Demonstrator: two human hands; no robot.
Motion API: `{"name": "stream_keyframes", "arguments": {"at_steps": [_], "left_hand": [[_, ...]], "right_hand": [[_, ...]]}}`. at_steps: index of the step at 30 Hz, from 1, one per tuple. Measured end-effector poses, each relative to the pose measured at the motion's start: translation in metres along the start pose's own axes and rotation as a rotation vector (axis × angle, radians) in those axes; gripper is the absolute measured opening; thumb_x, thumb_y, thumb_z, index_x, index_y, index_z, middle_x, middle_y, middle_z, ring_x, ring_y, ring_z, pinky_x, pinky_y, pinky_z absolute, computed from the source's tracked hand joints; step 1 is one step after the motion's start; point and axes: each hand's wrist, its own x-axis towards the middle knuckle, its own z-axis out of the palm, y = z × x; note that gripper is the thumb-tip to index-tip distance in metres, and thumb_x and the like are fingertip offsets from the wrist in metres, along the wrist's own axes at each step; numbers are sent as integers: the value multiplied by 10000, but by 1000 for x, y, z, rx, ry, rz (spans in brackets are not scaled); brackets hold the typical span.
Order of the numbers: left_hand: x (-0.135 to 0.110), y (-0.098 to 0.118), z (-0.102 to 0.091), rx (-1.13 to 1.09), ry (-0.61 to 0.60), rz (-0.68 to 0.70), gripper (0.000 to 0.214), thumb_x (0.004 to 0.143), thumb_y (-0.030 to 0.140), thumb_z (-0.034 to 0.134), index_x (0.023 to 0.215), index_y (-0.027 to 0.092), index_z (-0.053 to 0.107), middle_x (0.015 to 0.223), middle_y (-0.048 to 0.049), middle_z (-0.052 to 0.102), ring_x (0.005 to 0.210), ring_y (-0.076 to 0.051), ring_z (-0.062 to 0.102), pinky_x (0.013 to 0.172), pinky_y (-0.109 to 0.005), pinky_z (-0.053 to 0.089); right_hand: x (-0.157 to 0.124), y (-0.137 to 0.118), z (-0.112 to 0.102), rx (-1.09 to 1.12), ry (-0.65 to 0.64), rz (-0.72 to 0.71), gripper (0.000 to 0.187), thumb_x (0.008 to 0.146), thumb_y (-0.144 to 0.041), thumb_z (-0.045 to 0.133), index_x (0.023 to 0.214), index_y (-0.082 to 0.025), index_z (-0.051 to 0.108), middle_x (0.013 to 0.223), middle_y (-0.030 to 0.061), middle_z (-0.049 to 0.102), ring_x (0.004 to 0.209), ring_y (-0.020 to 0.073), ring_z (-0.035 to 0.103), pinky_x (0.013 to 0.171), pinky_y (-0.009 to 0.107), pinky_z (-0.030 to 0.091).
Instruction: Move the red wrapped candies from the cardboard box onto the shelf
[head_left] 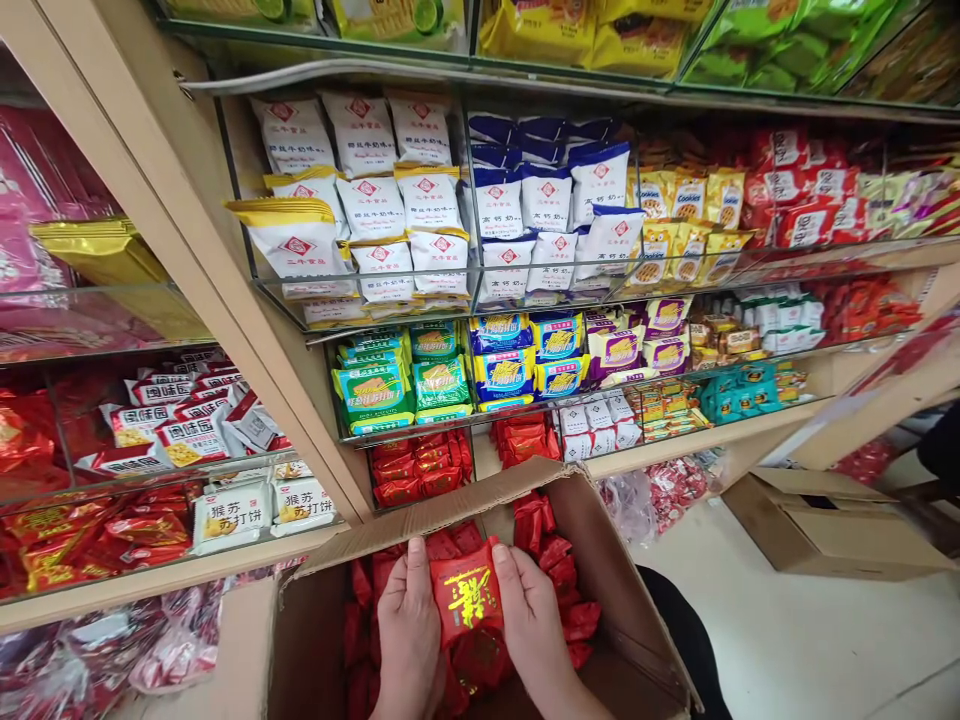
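Observation:
Between my two hands is a red snack packet (466,594) with yellow characters on its front. My left hand (409,625) grips its left edge, thumb on top. On the packet's right edge my right hand (529,615) is closed the same way. Both hands are over an open cardboard box (630,610), which holds many similar red packets (480,660). The fingers beneath the held packet are mostly hidden.
Just beyond the box stand shelves with clear fronts, holding white packets (367,205), green packets (442,385) and red packets (424,465). A wooden upright (225,290) divides the shelving. A closed carton (840,525) and bagged goods (679,490) are on the floor at right.

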Motion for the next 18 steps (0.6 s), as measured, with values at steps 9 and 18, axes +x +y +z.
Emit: {"name": "stream_keyframes", "arguments": {"at_steps": [9,18], "left_hand": [[-7,-3,-11,231,-45,127,321,745,497,417,840,195,476,697,4,585,572,-116,554,481,-214,425],[69,83,-78,1328,-95,685,269,775,405,383,894,203,515,874,-37,623,785,-171,577,667,-252,418]], "right_hand": [[-13,-1,9,279,-133,44,267,768,-381,487,947,-185,507,879,63,593,857,187,557,758,308,448],[98,-38,-6,-936,-347,-491,204,792,-193,431,987,-175,492,963,68,552,916,171,505,788,281,391]]}}
